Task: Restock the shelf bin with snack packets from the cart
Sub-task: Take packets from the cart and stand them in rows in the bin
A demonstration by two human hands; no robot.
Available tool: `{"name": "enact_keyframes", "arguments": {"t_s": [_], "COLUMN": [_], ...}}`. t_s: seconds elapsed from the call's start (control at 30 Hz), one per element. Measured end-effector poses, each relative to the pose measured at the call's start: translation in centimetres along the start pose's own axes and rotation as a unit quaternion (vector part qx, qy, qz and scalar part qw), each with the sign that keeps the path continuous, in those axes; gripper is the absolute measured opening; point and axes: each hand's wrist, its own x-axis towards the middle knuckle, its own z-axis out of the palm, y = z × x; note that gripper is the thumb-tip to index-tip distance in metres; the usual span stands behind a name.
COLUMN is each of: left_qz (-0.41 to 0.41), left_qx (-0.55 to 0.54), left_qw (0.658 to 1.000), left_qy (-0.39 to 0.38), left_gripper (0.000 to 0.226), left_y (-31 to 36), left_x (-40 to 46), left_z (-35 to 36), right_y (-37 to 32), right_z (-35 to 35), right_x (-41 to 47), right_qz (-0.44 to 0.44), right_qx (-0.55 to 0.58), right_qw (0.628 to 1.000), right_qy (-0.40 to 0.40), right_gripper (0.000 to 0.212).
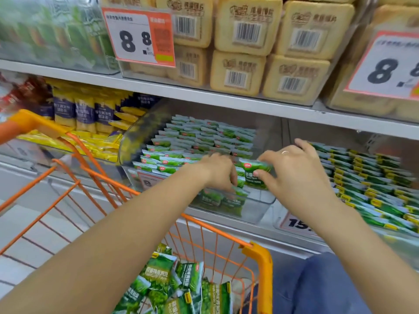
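Bin: the clear shelf bin (260,200) sits on the middle shelf, its back rows already packed with green packets; the front corner shows bare plastic with a few packets standing in it.
Progress: partly done, by my reading — room remains at the bin's front; the filling is well along but not finished.
Cart: the orange cart (258,257) stands just below the bin; a heap of green snack packets (163,282) lies in it, so plenty is left to move.
Right hand: the right hand (297,171) reaches over the bin's front edge; thumb and fingers pinch one green packet (256,174) above the gap.
Left hand: the left hand (217,171) is beside it over the bin, fingers curled down among the standing packets; whether it grips one I cannot tell.
Arms: both are stretched forward across the cart toward the bin — wrists close together.
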Motion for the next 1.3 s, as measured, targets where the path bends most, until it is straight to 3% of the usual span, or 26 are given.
{"name": "enact_keyframes", "arguments": {"t_s": [0.13, 0.23, 0.47, 0.7, 0.83, 0.93, 1.0, 1.1, 1.3], "left_qz": [0.001, 0.009, 0.019, 0.008, 0.019, 0.033, 0.039, 0.036, 0.058], "left_qx": [0.045, 0.051, 0.031, -0.086, -0.055, -0.09, -0.109, -0.058, 0.003], "left_qw": [0.998, 0.999, 0.997, 0.988, 0.994, 0.988, 0.99, 0.998, 0.998], "left_qy": [-0.041, 0.004, 0.065, 0.13, 0.087, 0.119, 0.085, -0.012, -0.033], "left_gripper": [0.029, 0.014, 0.022, 0.019, 0.014, 0.007, 0.007, 0.011, 0.03], "left_y": [0.0, -0.2, -1.2, -4.3, -5.1, -4.9, -4.8, -4.5, -3.9], "left_x": [0.7, 0.6, 0.5, -1.6, -3.1, -3.3, -3.1, -2.3, -1.4], "left_z": [0.3, 0.4, 0.8, 0.1, -0.6, -1.5, -1.8, -1.5, -1.2], "right_y": [-0.2, -0.5, -1.1, -2.4, -2.9, -3.1, -3.0, -2.9, -3.2], "right_z": [0.7, 0.8, 1.9, 2.8, 3.7, 4.2, 4.2, 4.1, 4.2], "right_x": [0.0, 0.0, 1.3, 3.1, 4.1, 4.5, 4.7, 4.7, 4.4], "right_qz": [0.001, -0.011, -0.094, -0.032, 0.018, 0.059, 0.089, 0.104, 0.115], "right_qx": [-0.001, -0.019, -0.09, 0.041, 0.073, 0.117, 0.147, 0.162, 0.162], "right_qw": [0.998, 0.993, 0.962, 0.935, 0.913, 0.898, 0.89, 0.882, 0.883], "right_qy": [-0.055, -0.114, -0.24, -0.352, -0.401, -0.419, -0.423, -0.431, -0.426], "right_gripper": [0.032, 0.033, 0.017, 0.013, 0.009, 0.015, 0.02, 0.021, 0.017]}}
